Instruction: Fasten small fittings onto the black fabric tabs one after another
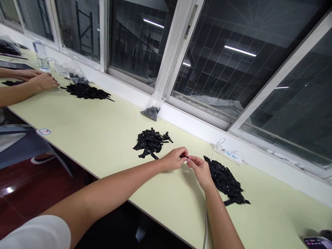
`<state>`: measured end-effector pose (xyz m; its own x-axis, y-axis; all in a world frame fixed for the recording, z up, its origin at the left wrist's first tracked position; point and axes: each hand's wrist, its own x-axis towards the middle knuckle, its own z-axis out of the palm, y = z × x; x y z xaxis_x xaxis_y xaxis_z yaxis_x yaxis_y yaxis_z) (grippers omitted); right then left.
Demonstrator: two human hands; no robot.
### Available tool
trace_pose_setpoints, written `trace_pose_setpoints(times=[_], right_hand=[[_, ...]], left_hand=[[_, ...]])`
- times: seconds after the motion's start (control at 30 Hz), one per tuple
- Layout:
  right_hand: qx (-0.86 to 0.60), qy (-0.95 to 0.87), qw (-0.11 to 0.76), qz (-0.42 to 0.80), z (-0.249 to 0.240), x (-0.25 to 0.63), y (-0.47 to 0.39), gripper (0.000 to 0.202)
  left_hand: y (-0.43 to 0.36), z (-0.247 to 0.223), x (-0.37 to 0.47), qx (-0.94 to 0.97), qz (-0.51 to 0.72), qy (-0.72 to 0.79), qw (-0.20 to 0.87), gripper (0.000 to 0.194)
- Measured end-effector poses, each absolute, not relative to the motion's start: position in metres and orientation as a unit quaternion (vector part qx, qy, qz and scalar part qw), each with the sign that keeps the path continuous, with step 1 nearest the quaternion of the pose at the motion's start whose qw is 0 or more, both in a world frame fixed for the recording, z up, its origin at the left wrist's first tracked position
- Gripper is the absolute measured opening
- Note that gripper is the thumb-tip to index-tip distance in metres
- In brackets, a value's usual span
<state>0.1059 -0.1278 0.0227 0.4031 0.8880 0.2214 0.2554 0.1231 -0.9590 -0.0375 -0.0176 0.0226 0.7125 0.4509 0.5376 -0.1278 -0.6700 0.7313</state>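
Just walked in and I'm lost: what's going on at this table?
A person holds a small black piece pinched between the left hand and right hand, over a pale table. One pile of black strips lies left of the hands, another pile right. A bag sits by the window. Farther along, a co-worker's hands rest near a third pile.

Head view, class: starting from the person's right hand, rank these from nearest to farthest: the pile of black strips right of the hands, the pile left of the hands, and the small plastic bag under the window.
From the right hand:
1. Right pile of black strips, touching that hand's far side.
2. Left pile, beyond the left hand.
3. Plastic bag, farther back by the window ledge.
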Motion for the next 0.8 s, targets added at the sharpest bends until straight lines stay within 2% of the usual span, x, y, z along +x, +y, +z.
trace_pose_setpoints(times=[0.3, 0.63, 0.8], right_hand=[[-0.622, -0.48, 0.566, 0.25, 0.025, 0.106, -0.128, 0.039], [-0.627, -0.463, 0.581, 0.235, 0.026, 0.106, -0.124, 0.048], [-0.637, -0.464, 0.577, 0.214, 0.024, 0.112, -0.121, 0.046]], left_hand=[[-0.018, 0.024, -0.039, 0.824, 0.353, 0.091, 0.434, 0.008], [-0.014, 0.024, -0.034, 0.801, 0.359, 0.106, 0.467, 0.01], [-0.015, 0.017, -0.029, 0.765, 0.348, 0.114, 0.53, 0.013]])
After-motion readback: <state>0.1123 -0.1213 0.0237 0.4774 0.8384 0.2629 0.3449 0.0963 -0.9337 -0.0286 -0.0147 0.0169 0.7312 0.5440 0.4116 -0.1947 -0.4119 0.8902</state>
